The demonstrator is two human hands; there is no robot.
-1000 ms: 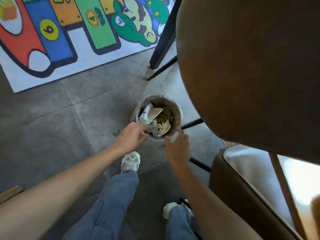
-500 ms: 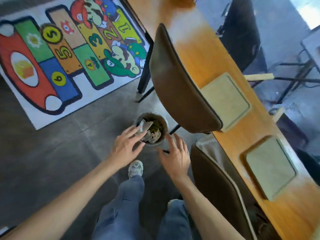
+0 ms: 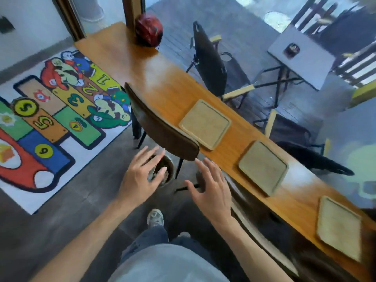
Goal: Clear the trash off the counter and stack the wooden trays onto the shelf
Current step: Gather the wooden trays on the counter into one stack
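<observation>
Three flat wooden trays lie in a row on the long wooden counter point(image 3: 158, 82): a far tray point(image 3: 205, 123), a middle tray point(image 3: 263, 167) and a near tray point(image 3: 338, 227). A small round trash bin point(image 3: 167, 172) stands on the floor under a chair, partly hidden by my left hand. My left hand point(image 3: 140, 178) hovers over the bin, fingers spread, holding nothing. My right hand point(image 3: 211, 188) is held open beside it, just left of the counter's edge, empty too.
A brown chair back point(image 3: 160, 125) rises between my hands and the far tray; a second chair point(image 3: 254, 226) is tucked under the counter by my right arm. A red helmet point(image 3: 149, 32) sits at the counter's far end. A colourful play mat point(image 3: 50, 123) covers the floor on the left.
My view has risen from the bin to the counter. Both hands have pulled up and away from the trash bin and spread open. The three trays have come into sight.
</observation>
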